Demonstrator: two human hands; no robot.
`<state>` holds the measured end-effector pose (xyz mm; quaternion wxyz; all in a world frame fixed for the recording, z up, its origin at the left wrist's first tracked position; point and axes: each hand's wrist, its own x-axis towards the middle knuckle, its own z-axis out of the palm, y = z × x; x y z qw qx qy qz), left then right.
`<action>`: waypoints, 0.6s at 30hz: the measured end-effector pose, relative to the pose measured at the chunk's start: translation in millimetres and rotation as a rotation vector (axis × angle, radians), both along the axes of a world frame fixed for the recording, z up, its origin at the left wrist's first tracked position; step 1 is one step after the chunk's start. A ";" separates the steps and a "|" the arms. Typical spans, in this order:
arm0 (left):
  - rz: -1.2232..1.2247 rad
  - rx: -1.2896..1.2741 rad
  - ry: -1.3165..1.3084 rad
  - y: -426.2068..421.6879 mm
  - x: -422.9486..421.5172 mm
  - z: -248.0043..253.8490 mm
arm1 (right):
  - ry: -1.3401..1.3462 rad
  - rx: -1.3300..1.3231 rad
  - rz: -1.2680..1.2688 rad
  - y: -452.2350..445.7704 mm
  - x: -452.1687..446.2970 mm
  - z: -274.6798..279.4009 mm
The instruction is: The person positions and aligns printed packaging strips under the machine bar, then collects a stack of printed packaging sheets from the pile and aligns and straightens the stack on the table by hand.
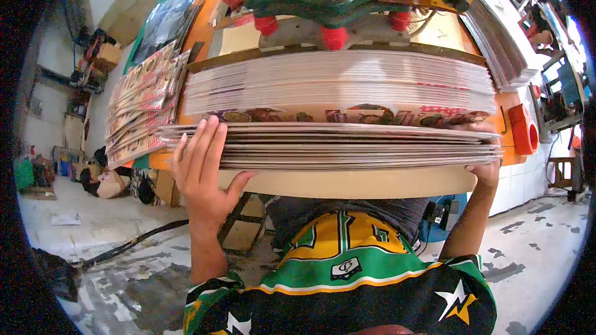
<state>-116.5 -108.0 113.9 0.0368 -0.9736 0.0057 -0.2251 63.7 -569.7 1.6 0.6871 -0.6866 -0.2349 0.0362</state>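
Observation:
A thick row of printed sheets in clear sleeves stands on edge against a brown bar. In front of it is a nearer bundle of similar sheets, seen along its edges. My left hand lies on the bundle's left end, fingers stretched over its top and thumb apart at the near side. My right hand grips the bundle's right end, thumb at the near side and its other fingers mostly hidden behind the sheets. A printed face shows between row and bundle.
A green machine frame with yellow knobs and red feet stands behind the row. Printed packs lie at the left, more stacked sheets at the right. A red tape dispenser sits at the right edge of the orange table.

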 end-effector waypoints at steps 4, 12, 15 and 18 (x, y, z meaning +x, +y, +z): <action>-0.023 0.001 -0.047 0.5 1.6 -4.4 | -0.093 0.134 -0.093 13.3 -7.9 15.0; -0.018 0.037 -0.017 -4.3 5.3 -1.0 | -0.575 -0.163 -0.042 11.5 -3.4 68.0; 0.008 0.031 -0.016 -6.1 4.4 -2.9 | -0.568 -0.304 -0.023 3.1 -5.1 73.1; -0.001 0.030 -0.015 -5.1 3.6 -4.0 | -0.591 -0.352 -0.029 3.3 -6.0 75.0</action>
